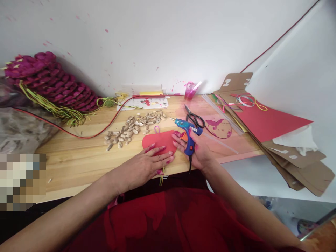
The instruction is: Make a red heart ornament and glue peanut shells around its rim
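Observation:
My left hand (140,168) lies flat with its fingers stretched out on a red paper piece (149,140) with rounded edges. A small pink loop (156,129) sticks out at the paper's top, and a yellow-green tassel (161,179) hangs over the table edge below it. In my right hand (201,152) is a blue hot glue gun (189,144), its nozzle pointing left toward the peanuts. The fingertips of that hand reach the paper's right edge. Unshelled peanuts (127,132) lie scattered just beyond the paper.
Black-handled scissors (195,117) and a heart-shaped cardboard piece (218,127) lie right of the glue gun. A pink-stained cup (191,91) stands by the wall. Folded cardboard and red paper (273,119) fill the right side. A large magenta bundle (52,84) leans at the left, near a red cord (105,129).

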A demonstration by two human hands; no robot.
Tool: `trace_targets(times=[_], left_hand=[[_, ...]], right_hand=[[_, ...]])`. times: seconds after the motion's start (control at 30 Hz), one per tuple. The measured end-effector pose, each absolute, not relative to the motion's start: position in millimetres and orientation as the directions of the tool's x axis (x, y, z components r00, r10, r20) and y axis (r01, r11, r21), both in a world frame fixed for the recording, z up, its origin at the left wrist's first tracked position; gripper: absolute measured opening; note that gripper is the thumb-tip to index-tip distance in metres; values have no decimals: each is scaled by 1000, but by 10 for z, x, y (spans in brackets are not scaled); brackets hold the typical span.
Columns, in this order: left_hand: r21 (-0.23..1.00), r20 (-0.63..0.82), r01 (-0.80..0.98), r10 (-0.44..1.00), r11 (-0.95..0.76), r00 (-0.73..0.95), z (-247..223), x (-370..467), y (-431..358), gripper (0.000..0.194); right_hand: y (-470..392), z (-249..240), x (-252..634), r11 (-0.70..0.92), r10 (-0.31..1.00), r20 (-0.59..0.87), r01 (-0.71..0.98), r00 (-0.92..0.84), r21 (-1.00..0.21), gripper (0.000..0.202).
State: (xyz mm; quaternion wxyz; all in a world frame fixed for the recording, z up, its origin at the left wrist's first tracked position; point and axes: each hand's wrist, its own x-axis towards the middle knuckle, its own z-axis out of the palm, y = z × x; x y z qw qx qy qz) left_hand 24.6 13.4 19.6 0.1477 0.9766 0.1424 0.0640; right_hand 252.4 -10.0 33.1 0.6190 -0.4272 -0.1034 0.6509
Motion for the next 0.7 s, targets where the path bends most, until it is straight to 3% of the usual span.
trace_targets(times=[0.2,0.33,0.47,0.63,0.7], left_hand=[[596,74,203,305,-777,949,273,172,105,49],[751,291,100,462,-653,838,303,249,125,30],[661,427,191,574,-725,698,268,385,256,22],[455,385,413,592,-789,708,199,556,444,21],[409,346,456,597,-790,724,206,634,510,30]], right_hand=[[-104,311,2569,-145,897,-398,-722,193,-677,26],[-100,322,2588,-129,897,-390,-723,206,-679,22],[-92,362,2605,-153,897,-400,-719,186,-678,25],[-69,403,2638,-190,893,-422,-714,160,-673,30],[-47,406,2648,-193,894,-422,-716,154,-671,30]])
